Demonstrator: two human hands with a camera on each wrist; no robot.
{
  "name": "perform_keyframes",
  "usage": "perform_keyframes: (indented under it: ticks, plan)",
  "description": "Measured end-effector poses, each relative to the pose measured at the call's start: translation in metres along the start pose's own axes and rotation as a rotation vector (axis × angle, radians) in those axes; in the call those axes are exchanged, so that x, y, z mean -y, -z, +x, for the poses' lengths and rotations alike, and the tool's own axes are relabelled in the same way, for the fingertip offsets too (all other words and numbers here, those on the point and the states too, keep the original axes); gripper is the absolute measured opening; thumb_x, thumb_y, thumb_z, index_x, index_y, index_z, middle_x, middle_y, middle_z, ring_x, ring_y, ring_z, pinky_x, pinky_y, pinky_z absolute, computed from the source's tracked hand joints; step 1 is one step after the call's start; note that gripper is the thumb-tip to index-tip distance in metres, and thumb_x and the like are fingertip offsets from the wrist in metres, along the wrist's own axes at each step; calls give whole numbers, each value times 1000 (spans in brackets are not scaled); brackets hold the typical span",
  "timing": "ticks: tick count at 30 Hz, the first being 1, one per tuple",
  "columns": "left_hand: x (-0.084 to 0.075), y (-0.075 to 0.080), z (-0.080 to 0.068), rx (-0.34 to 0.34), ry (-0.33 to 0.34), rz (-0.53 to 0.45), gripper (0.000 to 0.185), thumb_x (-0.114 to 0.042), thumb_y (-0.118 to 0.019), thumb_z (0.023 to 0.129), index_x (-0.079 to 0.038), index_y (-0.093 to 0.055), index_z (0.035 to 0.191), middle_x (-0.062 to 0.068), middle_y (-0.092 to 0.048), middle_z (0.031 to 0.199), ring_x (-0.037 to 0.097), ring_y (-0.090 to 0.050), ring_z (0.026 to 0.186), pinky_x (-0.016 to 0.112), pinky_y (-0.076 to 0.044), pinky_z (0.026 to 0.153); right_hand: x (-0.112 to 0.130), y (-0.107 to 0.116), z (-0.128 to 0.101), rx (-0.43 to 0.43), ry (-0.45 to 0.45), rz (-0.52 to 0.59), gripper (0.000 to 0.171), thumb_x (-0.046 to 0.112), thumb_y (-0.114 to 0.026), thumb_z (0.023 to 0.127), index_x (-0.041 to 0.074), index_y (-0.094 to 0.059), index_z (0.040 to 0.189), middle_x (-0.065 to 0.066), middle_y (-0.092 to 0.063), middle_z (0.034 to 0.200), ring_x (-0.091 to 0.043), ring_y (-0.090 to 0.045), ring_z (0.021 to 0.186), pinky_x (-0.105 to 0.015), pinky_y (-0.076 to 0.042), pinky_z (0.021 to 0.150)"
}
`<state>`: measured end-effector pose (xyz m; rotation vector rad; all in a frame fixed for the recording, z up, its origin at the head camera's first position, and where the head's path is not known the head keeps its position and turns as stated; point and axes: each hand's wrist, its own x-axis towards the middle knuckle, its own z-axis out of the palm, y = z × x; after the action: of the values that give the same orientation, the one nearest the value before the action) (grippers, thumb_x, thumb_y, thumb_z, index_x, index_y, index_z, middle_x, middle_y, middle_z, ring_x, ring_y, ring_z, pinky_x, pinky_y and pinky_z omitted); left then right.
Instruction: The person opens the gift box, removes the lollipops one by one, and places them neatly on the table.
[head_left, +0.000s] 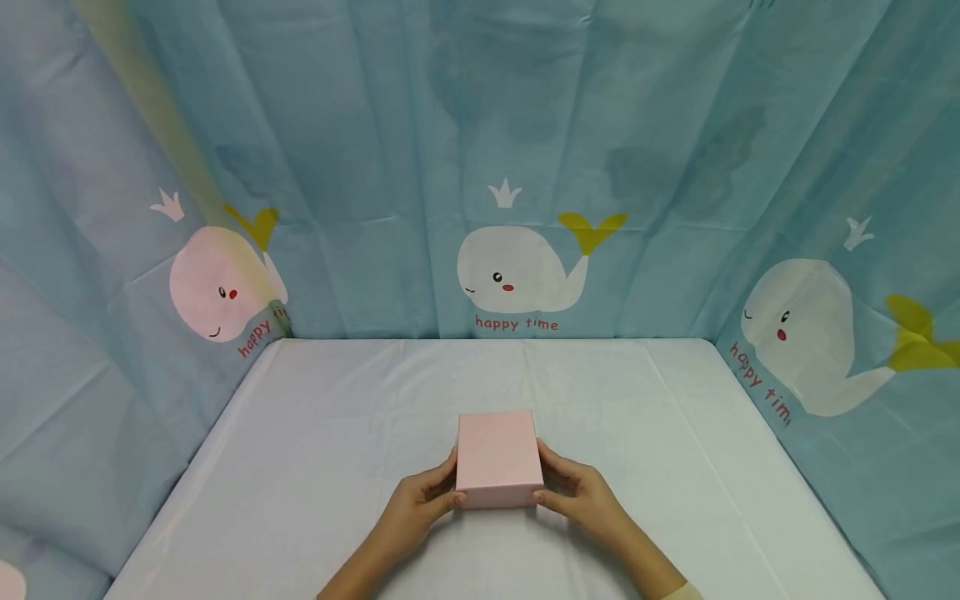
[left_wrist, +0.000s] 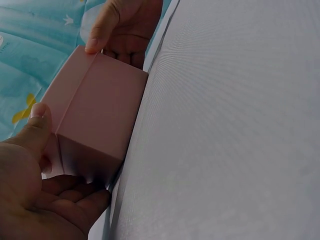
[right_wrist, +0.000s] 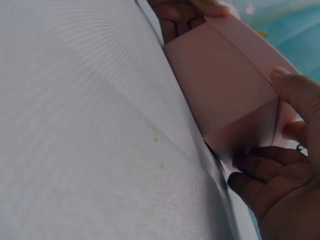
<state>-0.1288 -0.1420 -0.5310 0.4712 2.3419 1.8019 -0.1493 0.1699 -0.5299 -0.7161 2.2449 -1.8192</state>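
Note:
A pink lidded box [head_left: 497, 450] rests on the white cloth near the middle of the table. A seam between its lid and base shows in the left wrist view, on the box's front side [left_wrist: 100, 102]. My left hand [head_left: 412, 504] grips its left side, thumb at the front corner and fingers along the side. On the opposite side my right hand [head_left: 588, 500] holds it the same way. In the right wrist view, the right thumb [right_wrist: 295, 90] lies on the lid's edge while the other fingers curl by the lower side. The lid looks closed; the inside is hidden.
The white cloth [head_left: 315, 433] covers the table all round the box. Blue curtains [head_left: 360, 167] printed with whales stand behind the table and at both sides. A few small yellowish spots [right_wrist: 156, 135] mark the cloth in the right wrist view.

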Motion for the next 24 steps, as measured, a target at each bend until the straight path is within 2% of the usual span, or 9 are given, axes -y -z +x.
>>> perform_keyframes:
  ticks: [12,20,24]
  plan:
    - [-1,-2,0,-19,-22,-22,78,-33,-74,93,-8,-37,156,2,-35,161,20,-44,143,23,-44,114,-2,-2,0,5,22,-26,78,19,-76,93,3,-36,157,-16,-35,161,-21,-44,142,-21,-41,116]
    - [-1,-1,-1,-22,-9,-40,79,-33,-76,92,-9,-38,156,3,-36,161,22,-42,145,22,-42,114,-1,-2,-2,-42,31,-101,79,25,-81,89,6,-43,155,-8,-42,158,-15,-43,143,-12,-38,114]
    - [-1,-1,0,-48,-34,1,78,-31,-76,91,-10,-40,155,4,-31,165,20,-33,150,14,-36,115,0,-1,-3,-68,89,-188,78,28,-81,88,8,-45,154,-9,-42,159,-27,-39,147,-10,-32,115]
